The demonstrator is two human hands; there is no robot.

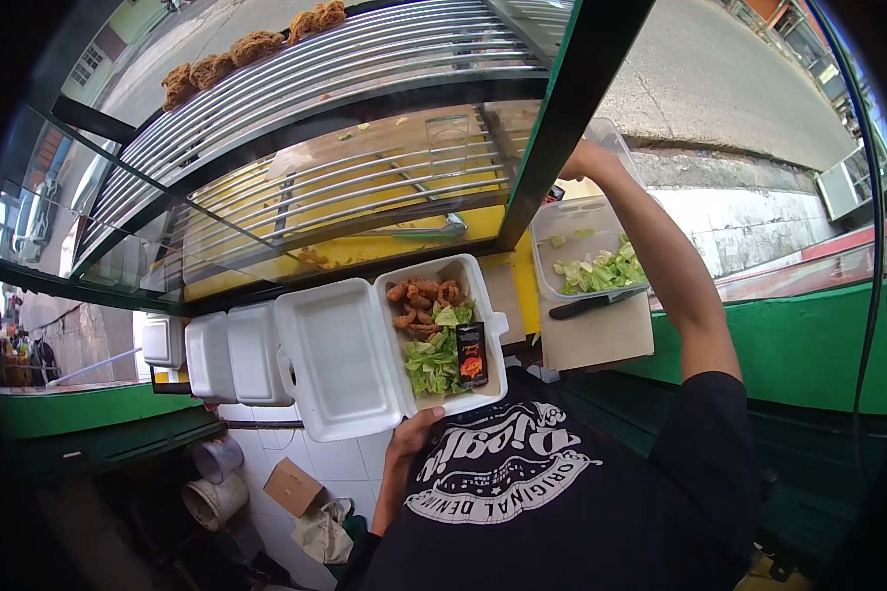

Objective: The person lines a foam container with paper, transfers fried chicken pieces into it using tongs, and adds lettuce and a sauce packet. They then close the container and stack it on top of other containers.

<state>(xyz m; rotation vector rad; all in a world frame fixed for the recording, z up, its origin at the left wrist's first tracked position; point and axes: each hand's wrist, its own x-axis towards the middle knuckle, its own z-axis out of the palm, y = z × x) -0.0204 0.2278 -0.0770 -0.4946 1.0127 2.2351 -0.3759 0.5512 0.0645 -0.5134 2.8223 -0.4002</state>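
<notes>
An open white foam takeaway box point(337, 369) sits in front of me. Its right half holds fried chicken pieces point(424, 294), chopped lettuce point(431, 364) and a black sauce sachet point(472, 355). My left hand point(416, 433) grips the near edge of this box, thumb uppermost. Farther off to the right, my right hand point(585, 161) reaches into a clear plastic container point(611, 138). A red and black packet point(554, 194) shows just below it. The dark frame post and the hand itself hide my right fingers, so their grip does not show.
A tub of chopped lettuce point(601, 271) stands right, with a black-handled knife point(586, 305) on a board point(601, 340). Closed foam boxes point(256, 353) line the left. The glass display case point(365, 212) rises ahead, with fried chicken point(256, 47) on its upper rack and tongs point(419, 232) inside.
</notes>
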